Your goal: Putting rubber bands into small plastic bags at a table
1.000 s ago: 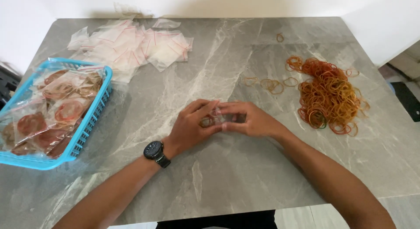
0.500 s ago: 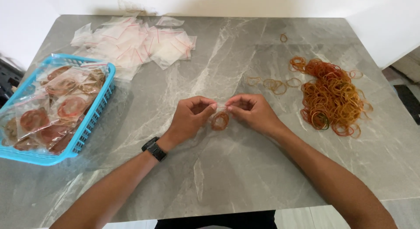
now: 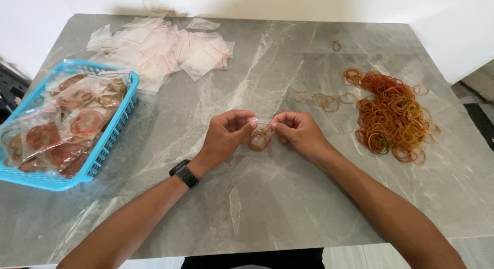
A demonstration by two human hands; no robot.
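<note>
Since the earlier frame, I am seeing both hands lifting slightly; left hand [image 3: 226, 138] and right hand [image 3: 298, 132] are pinching a small clear bag [image 3: 260, 137] of rubber bands at frame centre.

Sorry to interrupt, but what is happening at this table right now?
A person is holding a small clear bag of rubber bands between the left hand and right hand, pinching its top edge above the grey marble table. A loose pile of rubber bands lies to the right. At the far left, a blue basket holds filled bags, and a heap of empty clear bags lies beyond it.
</note>
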